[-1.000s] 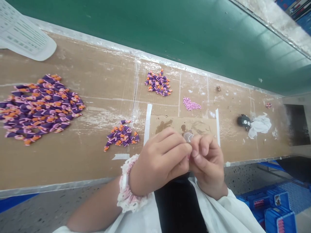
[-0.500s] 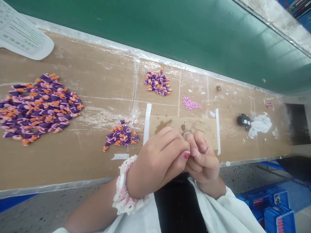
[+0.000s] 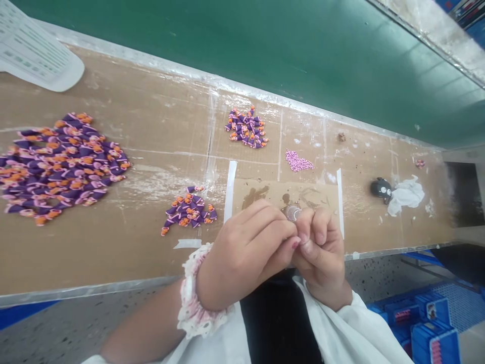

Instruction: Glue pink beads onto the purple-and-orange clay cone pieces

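Observation:
My left hand (image 3: 246,247), with a lacy scrunchie (image 3: 202,298) on its wrist, is closed, its fingertips pinched together. My right hand (image 3: 322,253) is also closed, thumb against curled fingers. The fingertips of both meet above the near edge of a taped cardboard mat (image 3: 246,189). Whatever they pinch is hidden or too small to make out. Just beyond the fingertips shows a small transparent round piece (image 3: 292,213); I cannot tell whether it lies on the mat or touches the fingers. Purple and orange figures (image 3: 191,211) lie in a small pile left of my hands.
Another pile of figures (image 3: 247,127) and a heap of tiny pink pieces (image 3: 298,161) lie behind the mat. A large spread of figures (image 3: 64,167) covers the left. A black object with eyes (image 3: 380,189) and a white tissue (image 3: 406,196) are at right; blue bins (image 3: 435,341) stand below.
My right hand has shifted slightly right and its fingers have curled differently. More of the transparent round piece shows beyond the fingertips. My left hand has barely moved.

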Demonstrator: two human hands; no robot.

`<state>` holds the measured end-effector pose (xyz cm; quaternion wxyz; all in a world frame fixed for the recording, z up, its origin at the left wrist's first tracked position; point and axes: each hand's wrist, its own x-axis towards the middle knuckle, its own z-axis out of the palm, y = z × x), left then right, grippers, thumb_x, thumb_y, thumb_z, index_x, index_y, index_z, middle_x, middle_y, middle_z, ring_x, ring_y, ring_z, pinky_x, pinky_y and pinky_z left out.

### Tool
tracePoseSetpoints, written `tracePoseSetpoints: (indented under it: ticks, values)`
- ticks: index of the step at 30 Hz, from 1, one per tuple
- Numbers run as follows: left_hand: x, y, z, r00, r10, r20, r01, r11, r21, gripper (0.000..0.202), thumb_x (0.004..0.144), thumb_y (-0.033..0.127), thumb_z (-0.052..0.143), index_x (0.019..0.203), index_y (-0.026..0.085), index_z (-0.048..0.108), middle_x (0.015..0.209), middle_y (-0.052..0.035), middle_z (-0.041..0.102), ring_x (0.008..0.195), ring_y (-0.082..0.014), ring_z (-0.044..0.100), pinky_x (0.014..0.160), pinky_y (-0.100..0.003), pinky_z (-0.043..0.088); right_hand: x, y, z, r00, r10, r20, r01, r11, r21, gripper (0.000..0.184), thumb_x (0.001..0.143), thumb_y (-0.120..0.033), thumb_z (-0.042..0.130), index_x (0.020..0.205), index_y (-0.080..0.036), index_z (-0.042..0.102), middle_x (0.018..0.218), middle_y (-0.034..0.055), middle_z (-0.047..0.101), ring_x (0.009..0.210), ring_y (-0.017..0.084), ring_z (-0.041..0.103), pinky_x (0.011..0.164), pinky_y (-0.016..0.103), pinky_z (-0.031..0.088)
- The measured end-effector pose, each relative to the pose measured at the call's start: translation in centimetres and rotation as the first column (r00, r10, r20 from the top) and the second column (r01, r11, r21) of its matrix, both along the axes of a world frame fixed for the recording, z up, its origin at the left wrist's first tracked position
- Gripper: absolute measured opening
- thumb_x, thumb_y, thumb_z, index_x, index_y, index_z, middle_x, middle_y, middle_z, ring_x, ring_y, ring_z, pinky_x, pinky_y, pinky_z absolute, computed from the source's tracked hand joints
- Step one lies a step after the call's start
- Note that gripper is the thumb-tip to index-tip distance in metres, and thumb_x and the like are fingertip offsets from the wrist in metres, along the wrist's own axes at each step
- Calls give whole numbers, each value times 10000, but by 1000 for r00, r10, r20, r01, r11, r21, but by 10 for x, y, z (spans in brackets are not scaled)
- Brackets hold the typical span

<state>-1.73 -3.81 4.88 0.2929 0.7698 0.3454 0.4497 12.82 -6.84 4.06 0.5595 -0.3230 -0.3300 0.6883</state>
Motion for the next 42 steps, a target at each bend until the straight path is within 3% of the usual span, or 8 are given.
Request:
tracePoseSetpoints:
  ticks: [4,8,16,21,26,30,39,42]
  values:
    - [-1,-1,1,1000,1,-26,0,999,35,142,895,98,532,770,158,559,688,-33,599,677,-151,520,637,-284,490,2,0,-2,1000,16,10,-16,999,36,226,864,-137,623,785,-244,440,764,-46,514,430,50,294,318,171,240]
    - [-2,0,-1,996,28,-86,-17,992,128,116,884,102,562,776,139,579,687,-52,633,676,-169,541,613,-307,495,6,-5,-1,970,-76,229,45,989,139,208,873,-80,584,827,-239,459,832,-21,557,555,69,454,433,176,390]
    - [-4,4,-2,972,65,-227,14,944,331,87,867,59,549,838,92,625,687,-77,666,654,-201,579,571,-342,506,14,-8,9,633,-385,672,-75,833,548,316,782,102,509,879,-199,515,903,28,590,842,128,603,643,238,525]
    - [-6,4,0,947,127,-294,24,888,459,59,855,65,595,884,78,645,710,-66,679,674,-206,600,546,-344,480,13,-3,18,463,-453,762,-208,780,590,337,768,115,493,893,-198,508,898,29,572,833,117,605,655,226,522]
    - [-5,6,-3,942,141,-305,28,872,489,104,878,68,571,826,108,652,713,-46,665,676,-183,588,532,-332,451,12,-2,20,401,-479,781,-221,776,590,342,771,106,492,905,-208,501,886,30,574,826,128,613,631,233,523]
    - [-4,7,-6,949,125,-289,28,881,473,127,880,61,560,810,123,645,692,-35,651,673,-178,581,528,-325,432,11,-4,19,422,-465,779,-204,788,581,338,772,106,492,895,-208,500,868,24,571,812,125,608,631,231,514]
    - [-7,8,-2,970,-74,-232,124,971,206,163,911,78,482,814,133,600,716,-57,650,668,-167,567,640,-319,513,12,-16,11,754,-249,607,36,940,340,197,887,-43,522,928,-230,476,894,41,591,678,121,561,502,222,442]
    - [-8,8,0,973,-70,-220,117,971,208,154,913,83,481,831,141,597,725,-54,655,670,-166,572,652,-318,522,14,-19,7,783,-219,582,47,955,294,193,901,-85,537,924,-252,444,897,26,586,581,92,504,425,192,378]
